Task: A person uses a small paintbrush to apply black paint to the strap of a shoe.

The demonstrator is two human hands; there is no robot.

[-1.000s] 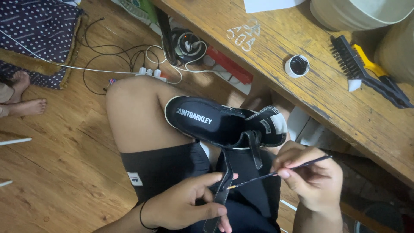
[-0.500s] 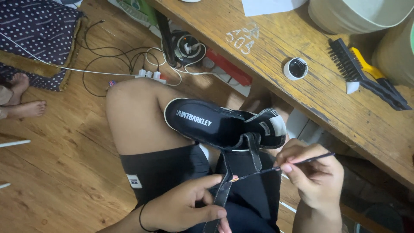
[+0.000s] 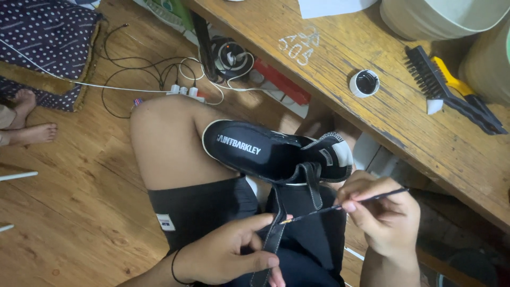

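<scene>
On the person's lap lies one black shoe (image 3: 276, 154), sole-edge up across the bare knee; vs a second ago it's hardly shifted. L hand (image 3: 228, 255) keeps its grip pinching the loose strap (image 3: 273, 239); R hand (image 3: 385, 218) fingers pressed together on one thin brush (image 3: 345, 204), tip now just touching the strap edge, so painting seems under way. On the worktop (image 3: 329, 69): one small open pot (image 3: 365, 83), two scrub brushes (image 3: 451, 87), close together. Floor: one power strip (image 3: 183, 91), cables.
</scene>
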